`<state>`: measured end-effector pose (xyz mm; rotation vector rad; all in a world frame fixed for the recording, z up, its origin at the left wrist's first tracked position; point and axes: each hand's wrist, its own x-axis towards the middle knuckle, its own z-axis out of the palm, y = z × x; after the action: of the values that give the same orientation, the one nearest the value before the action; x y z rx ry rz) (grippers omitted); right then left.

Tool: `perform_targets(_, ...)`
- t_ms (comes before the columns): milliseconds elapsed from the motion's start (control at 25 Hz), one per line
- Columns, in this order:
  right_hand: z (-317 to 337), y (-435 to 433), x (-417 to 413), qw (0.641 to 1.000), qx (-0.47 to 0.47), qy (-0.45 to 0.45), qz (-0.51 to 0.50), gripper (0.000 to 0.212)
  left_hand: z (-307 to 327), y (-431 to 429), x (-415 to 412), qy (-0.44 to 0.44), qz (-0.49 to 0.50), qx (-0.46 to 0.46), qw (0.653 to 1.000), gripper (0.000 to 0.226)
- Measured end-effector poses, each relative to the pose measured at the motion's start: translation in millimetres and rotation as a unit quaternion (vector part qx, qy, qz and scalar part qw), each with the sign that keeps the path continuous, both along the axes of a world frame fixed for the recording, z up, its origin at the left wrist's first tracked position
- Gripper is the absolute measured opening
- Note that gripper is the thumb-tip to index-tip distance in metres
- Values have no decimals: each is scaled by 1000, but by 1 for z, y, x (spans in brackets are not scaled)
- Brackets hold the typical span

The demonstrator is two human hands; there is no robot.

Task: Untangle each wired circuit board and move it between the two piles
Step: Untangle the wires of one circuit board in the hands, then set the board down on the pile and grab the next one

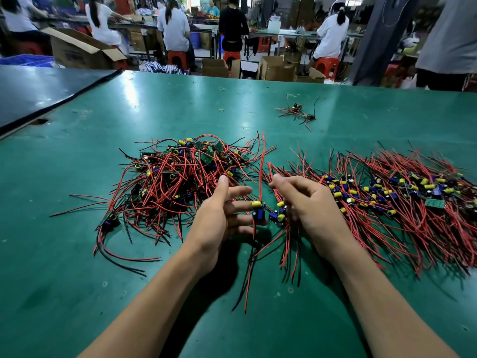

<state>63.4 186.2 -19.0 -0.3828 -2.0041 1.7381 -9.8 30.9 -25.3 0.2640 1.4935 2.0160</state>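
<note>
Red, limp leads trailed from the light wired circuit board (258,211) between the tangled pile (175,177) and the straightened pile (387,200), toward the bench's (77,267) near edge; the left hand (219,218) touched it with straight fingers, the right hand (309,208) gripped a neighbouring board (280,215), and its stiff edges looked the safest hold.

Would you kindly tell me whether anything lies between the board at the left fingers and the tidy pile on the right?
Only the right hand and the second board it holds lie between the board and the right pile; no other obstacle shows.
</note>
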Motion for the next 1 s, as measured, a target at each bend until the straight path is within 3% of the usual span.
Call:
perform_targets(80,-5,-9,-1,991,131,7,-4,25,-1,1,-1,-23,-9,21,999,62)
perform_targets(160,-12,-18,-4,971,237,-10,-11,27,-1,2,-1,-45,-28,35,998,61)
perform_targets(240,-15,-20,-7,958,283,-14,-43,26,-2,2,-1,-43,-36,31,998,57)
perform_targets(400,-14,-5,-5,955,248,-15,-159,14,-2,1,-2,25,36,-10,999,31)
perform_targets(560,-13,12,0,925,286,-108,-227,25,-2,-2,-7,33,120,-44,991,29)
perform_targets(720,-11,-7,-5,928,309,-44,-203,12,-4,-1,-6,63,96,-83,990,12)
perform_targets(1000,9,-40,-63,949,279,4,-148,8,-5,-2,-4,133,68,-115,982,15)
